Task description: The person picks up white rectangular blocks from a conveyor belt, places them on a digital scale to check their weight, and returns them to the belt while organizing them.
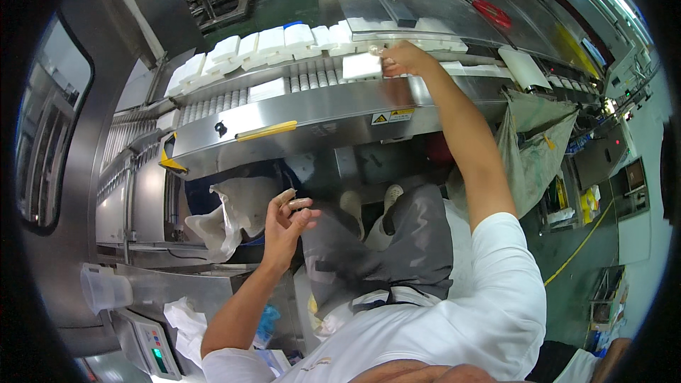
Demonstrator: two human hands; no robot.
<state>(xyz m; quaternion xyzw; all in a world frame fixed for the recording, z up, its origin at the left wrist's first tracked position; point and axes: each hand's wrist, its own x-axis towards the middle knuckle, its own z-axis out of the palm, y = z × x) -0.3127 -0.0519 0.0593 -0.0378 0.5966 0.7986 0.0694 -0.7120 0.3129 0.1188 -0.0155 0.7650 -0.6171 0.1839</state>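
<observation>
My right hand (406, 59) reaches over the steel conveyor to a white rectangular pack (362, 67) on the rollers. Its fingers are closed at the pack's right end, one fingertip behind the upper edge; the grip is partly hidden. Further left on the same rollers (230, 101) lies another flat white pack (268, 90). My left hand (285, 230) is raised beside my lap, palm up and fingers apart, with nothing in it. Pale covers wrap some of its fingertips. Below it, a whitish plastic bag (237, 216) hangs open.
A row of white packs (269, 41) lines the conveyor's far side. The steel front rail (319, 110) runs between me and the rollers. A cloth sack (535, 124) hangs at the right. Red-handled scissors (491, 12) lie on the far steel top; a scale (147, 344) stands lower left.
</observation>
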